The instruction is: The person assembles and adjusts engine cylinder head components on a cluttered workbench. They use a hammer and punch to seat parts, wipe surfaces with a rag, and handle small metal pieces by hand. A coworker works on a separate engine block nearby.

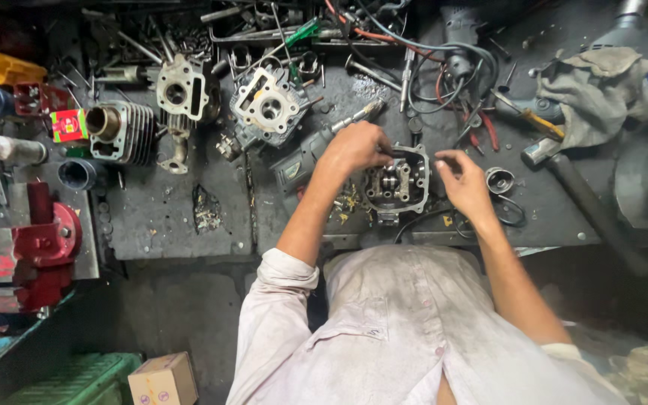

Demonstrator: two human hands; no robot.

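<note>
Head view: the cylinder head (397,182) sits on the dark workbench (159,217) directly before the person, between both hands. The left hand (355,148) is curled closed against its upper left edge; the right hand (465,182) hovers at its right side, fingers pinched, contents too small to tell. Judged a heavy, rigid metal casting, likely oily; best gripped by its outer walls.

The left hand (355,148) covers the top left corner of the cylinder head (397,183). The red vise (33,251) is cut off by the left edge. The small parts in the tray (264,19) are too small to identify.
</note>
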